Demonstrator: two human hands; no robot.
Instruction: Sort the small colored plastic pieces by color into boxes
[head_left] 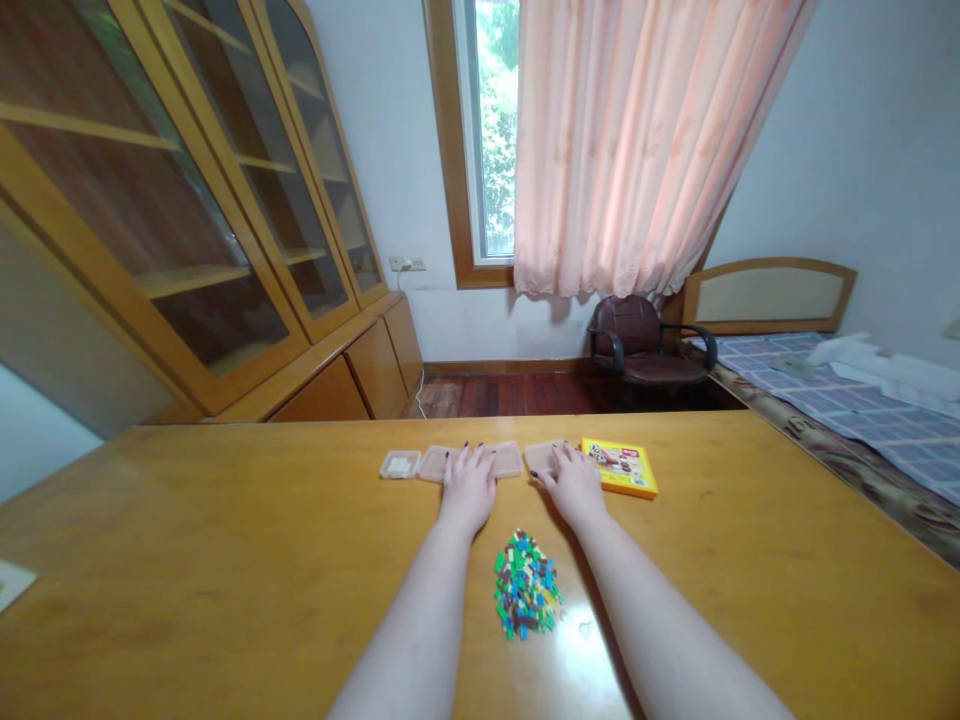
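Note:
My left hand (469, 487) lies palm down with fingers spread over two shallow clear plastic trays, the left one (430, 464) and the middle one (508, 460). Fingers apart, my right hand (576, 484) rests on another clear plastic tray (537, 457), and its outer side is close to a flat yellow box (631, 467) with printed pictures. Nothing shows in either grip. Between my forearms is a pile of small toy bricks (526, 588) in green, blue, brown, yellow and cream. At the left end of the row, a small clear case (390, 466) contains something white.
All of this is on a wide wooden table (247, 560). A white card-like piece (13, 582) lies at its left edge. Beyond are a glass-fronted cabinet (300, 300), a brown armchair (637, 340) and a bed (862, 390) at the right.

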